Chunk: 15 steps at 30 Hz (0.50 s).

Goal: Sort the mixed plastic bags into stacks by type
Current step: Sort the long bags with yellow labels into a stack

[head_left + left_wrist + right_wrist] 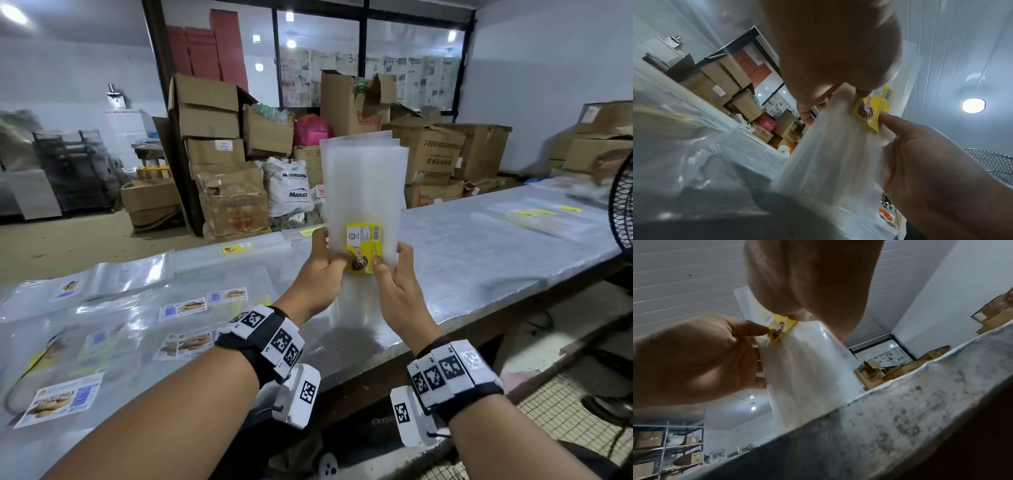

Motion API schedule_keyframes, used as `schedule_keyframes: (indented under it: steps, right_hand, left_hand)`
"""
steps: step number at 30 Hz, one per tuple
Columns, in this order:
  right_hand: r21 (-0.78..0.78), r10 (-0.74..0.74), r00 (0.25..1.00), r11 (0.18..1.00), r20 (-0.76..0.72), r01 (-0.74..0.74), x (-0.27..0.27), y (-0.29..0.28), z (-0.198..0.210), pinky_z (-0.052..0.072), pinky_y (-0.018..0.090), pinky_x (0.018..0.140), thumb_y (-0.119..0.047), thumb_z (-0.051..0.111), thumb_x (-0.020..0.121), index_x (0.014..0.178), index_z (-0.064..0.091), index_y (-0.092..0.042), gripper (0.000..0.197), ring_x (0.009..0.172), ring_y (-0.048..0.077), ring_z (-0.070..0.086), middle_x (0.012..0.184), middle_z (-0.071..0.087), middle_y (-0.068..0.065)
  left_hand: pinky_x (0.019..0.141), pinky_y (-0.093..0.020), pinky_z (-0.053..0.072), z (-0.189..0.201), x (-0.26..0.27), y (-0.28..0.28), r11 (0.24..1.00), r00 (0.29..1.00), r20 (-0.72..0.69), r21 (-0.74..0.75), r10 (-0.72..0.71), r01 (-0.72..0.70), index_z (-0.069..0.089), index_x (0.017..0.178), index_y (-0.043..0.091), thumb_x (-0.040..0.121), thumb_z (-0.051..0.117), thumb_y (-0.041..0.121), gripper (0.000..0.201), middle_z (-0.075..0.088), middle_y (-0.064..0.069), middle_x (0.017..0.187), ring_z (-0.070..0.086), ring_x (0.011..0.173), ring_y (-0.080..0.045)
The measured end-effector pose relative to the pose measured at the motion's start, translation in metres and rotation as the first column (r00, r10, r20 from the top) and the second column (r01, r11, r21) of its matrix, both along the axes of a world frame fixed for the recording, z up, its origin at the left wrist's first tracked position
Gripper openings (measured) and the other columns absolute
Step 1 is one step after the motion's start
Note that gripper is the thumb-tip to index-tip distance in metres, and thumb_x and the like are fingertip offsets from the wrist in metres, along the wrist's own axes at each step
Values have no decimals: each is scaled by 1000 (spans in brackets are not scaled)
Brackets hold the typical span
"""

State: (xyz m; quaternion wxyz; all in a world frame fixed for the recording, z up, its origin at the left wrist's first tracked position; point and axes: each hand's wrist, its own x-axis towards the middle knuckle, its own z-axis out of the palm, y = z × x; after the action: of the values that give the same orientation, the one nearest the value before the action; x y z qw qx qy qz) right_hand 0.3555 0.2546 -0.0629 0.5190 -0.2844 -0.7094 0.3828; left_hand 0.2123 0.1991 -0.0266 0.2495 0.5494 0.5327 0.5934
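A stack of clear plastic bags (364,185) with a yellow label (363,246) stands upright over the table (479,260). My left hand (327,257) grips its left edge, thumb on the label. My right hand (388,265) grips its right edge, thumb beside the label. In the left wrist view the bags (828,154) hang below the label (873,108) between the left hand (838,56) and right hand (931,162). In the right wrist view the bags (807,378) reach down to the table top (879,426). Clear bags with biscuit labels (191,308) lie flat at the left.
More flat bags with small yellow labels (534,212) lie on the table's far right, near another person's hand (609,168). A black fan grille (621,212) stands at the right edge. Cardboard boxes (212,137) and sacks are piled behind the table.
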Motion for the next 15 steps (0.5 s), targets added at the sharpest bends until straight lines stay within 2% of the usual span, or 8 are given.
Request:
schedule_keyframes:
  steps: [4, 7, 10, 13, 15]
  right_hand:
    - [-7, -8, 1000, 1000, -19, 8, -1, 0, -3, 54, 36, 89, -29, 45, 109, 128, 39, -30, 20, 97, 2, 66, 104, 68, -24]
    - [-9, 0, 999, 1000, -49, 0, -6, -5, 4, 54, 39, 89, -26, 44, 109, 120, 41, -31, 13, 98, 7, 66, 105, 68, -18]
    - [6, 6, 995, 1000, -101, -5, -10, -8, 15, 53, 44, 88, -24, 43, 109, 112, 41, -36, 13, 93, 9, 65, 100, 66, -25]
    - [26, 27, 989, 999, -147, -24, -13, -7, 25, 54, 45, 90, -31, 45, 107, 108, 41, -43, 13, 98, 11, 65, 105, 65, -22]
    - [26, 31, 991, 999, -130, -28, -13, -6, 23, 54, 47, 90, -41, 45, 102, 108, 41, -46, 9, 98, 11, 66, 106, 66, -20]
  left_hand:
    - [105, -42, 49, -6, 1, -1, 1000, 1000, -12, -8, 0, 0, 39, 122, 25, 107, 47, 21, 18, 68, 12, 110, 63, 110, -10]
    - [105, -43, 49, -2, 5, -4, 1000, 1000, -2, 17, 10, -10, 37, 123, 21, 105, 46, 17, 21, 67, 13, 103, 62, 104, -9]
    - [102, -40, 50, 8, 6, -2, 997, 1000, 23, 73, 4, -6, 38, 124, 19, 105, 45, 11, 22, 68, 16, 94, 63, 96, -7]
    - [97, -34, 52, 20, 4, -1, 993, 999, 36, 119, -2, -2, 39, 119, 21, 105, 45, 6, 22, 68, 11, 94, 63, 90, -5]
    - [87, -26, 54, 20, 2, -3, 993, 999, 38, 116, -13, 9, 38, 119, 16, 103, 45, 2, 22, 67, 5, 89, 63, 83, -6]
